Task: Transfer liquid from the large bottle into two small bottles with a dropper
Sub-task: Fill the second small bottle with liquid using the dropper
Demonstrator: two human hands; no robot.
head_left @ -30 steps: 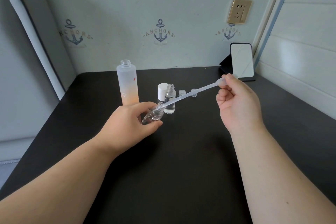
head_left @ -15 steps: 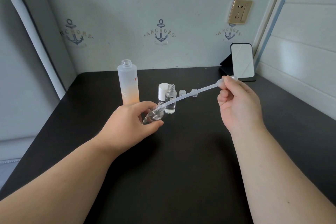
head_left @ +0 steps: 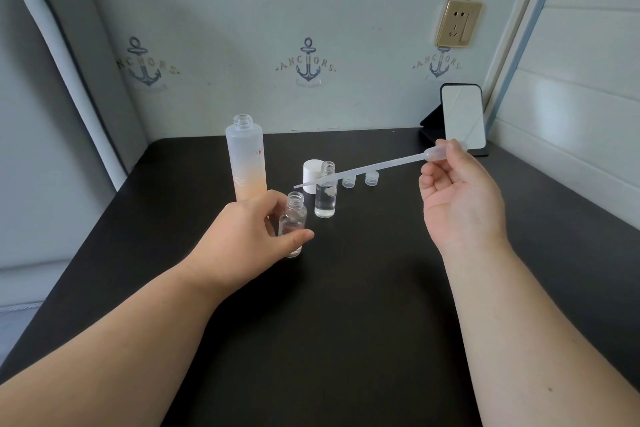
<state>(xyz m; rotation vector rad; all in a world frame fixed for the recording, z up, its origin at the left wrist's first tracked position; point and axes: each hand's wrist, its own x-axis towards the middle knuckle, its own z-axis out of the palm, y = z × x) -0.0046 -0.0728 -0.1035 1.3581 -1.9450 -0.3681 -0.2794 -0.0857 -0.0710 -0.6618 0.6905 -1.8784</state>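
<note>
Mid-desk, the left hand (head_left: 247,236) grips one small bottle (head_left: 292,224) upright; the right hand (head_left: 460,198) pinches the dropper (head_left: 377,168) bulb, tip clear above. Likely next: refill at the large bottle (head_left: 246,163) toward the far edge, aiming into its narrow mouth.

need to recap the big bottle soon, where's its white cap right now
In the head view the white cap stands on the black table left of centre, between the large bottle and the standing small bottle, partly behind the latter.
</note>
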